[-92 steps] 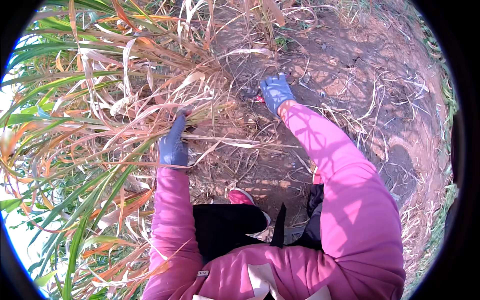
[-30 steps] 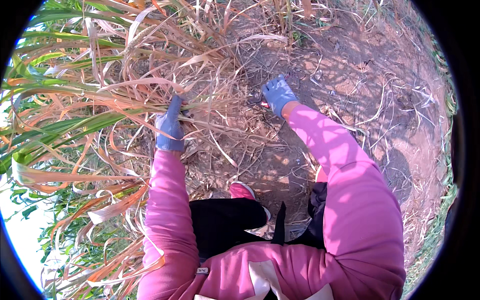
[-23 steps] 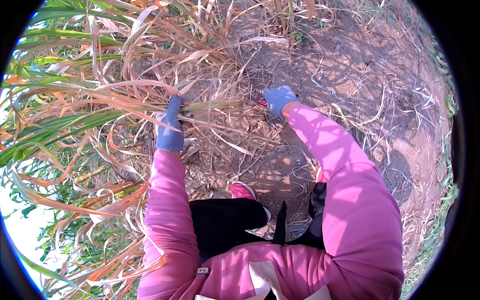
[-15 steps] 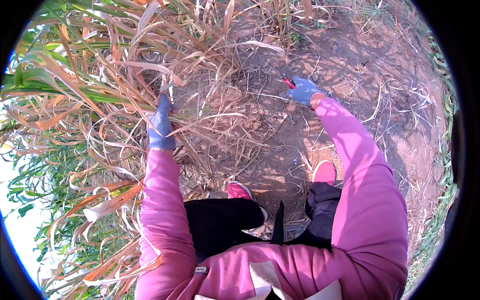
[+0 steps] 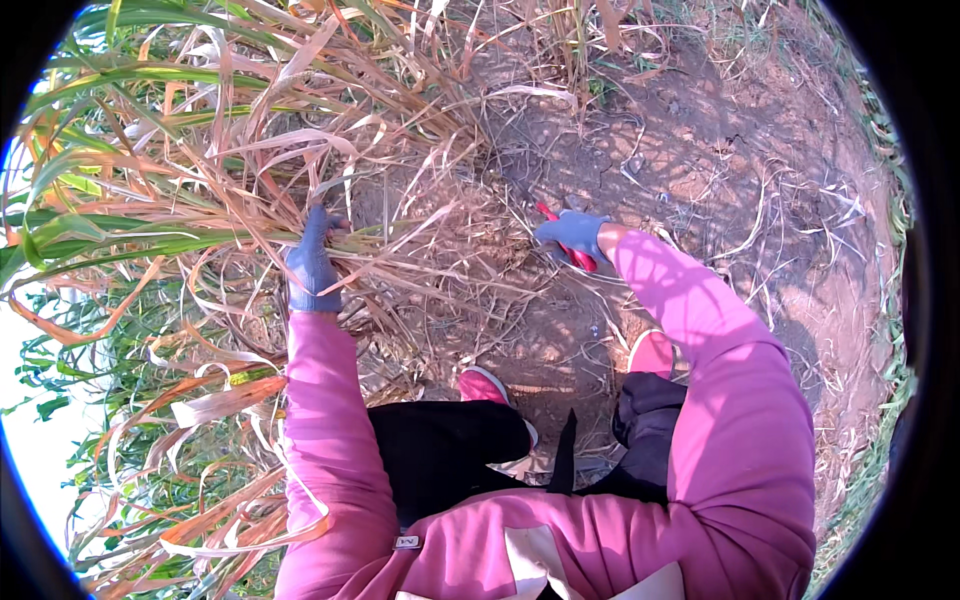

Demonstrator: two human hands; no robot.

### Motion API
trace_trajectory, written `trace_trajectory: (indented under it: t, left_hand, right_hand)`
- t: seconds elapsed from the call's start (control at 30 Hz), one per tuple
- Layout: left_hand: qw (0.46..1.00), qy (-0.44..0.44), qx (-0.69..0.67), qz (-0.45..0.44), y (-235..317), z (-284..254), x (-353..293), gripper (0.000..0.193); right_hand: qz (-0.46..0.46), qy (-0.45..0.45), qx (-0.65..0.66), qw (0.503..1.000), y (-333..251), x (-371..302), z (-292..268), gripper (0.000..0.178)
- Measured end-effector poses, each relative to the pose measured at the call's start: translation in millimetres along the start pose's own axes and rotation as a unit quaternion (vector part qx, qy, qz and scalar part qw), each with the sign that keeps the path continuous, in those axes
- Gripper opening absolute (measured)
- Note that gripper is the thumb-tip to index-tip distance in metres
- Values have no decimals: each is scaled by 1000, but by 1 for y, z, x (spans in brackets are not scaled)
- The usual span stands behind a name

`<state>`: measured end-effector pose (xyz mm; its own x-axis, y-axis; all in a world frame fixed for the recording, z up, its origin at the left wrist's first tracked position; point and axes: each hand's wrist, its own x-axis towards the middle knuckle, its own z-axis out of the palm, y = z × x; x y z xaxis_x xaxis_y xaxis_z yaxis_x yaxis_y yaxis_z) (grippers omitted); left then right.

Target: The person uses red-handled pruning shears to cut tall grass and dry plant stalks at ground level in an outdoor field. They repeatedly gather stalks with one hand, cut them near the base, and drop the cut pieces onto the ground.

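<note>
My left hand, in a grey-blue glove, is closed round a bunch of leafy stalks at the left. Their long leaves are partly green and partly dried to tan, and the bunch leans over to the left. My right hand, gloved alike, grips a red-handled tool above the bare soil, to the right of the stalks. Red shows on both sides of that fist. The tool's working end is hard to make out against the ground, so its exact kind is unclear.
More tall, half-dry plants stand ahead and along the left side. Dry stems and leaf litter cover the brown soil. My pink shoes are planted close below my hands. Green grass borders the right edge.
My right hand has come nearer to me and slightly left, turning the red-handled tool. My left hand has shifted slightly toward me, still gripping the stalks, whose leaves have swung lower.
</note>
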<state>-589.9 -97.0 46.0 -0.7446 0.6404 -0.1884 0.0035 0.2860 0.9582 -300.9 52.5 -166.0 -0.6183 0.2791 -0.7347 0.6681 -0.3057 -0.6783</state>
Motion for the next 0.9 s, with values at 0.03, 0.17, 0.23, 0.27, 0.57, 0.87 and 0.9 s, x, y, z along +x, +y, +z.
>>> trace_trajectory:
  t: [0.03, 0.17, 0.23, 0.27, 0.57, 0.87, 0.9]
  left_hand:
    - [1000, -11, -6, 5, 0, 2, 0, 36]
    - [998, -23, -48, -30, -2, 2, 0, 32]
    - [999, -9, -37, -26, -2, 1, -4, 30]
    - [1000, -24, -9, 13, -6, -6, 2, 27]
    - [1000, 0, 5, -29, -1, -4, -8, 28]
    - [956, -163, 213, 122, -15, -1, -8, 32]
    - [940, -182, 226, 178, -15, 9, -13, 34]
  right_hand:
    - [17, -44, 51, 998, 5, 2, 2, 49]
    - [9, -68, 66, 995, 1, -25, 24, 43]
    - [0, -56, 53, 997, 1, -22, 31, 42]
    - [9, -43, 77, 996, 1, -22, 31, 42]
    - [-174, 187, -119, 959, 27, -10, 11, 60]
    - [-283, 213, 49, 934, -104, -56, -27, 66]
    - [-317, 207, 37, 925, -120, -72, -10, 59]
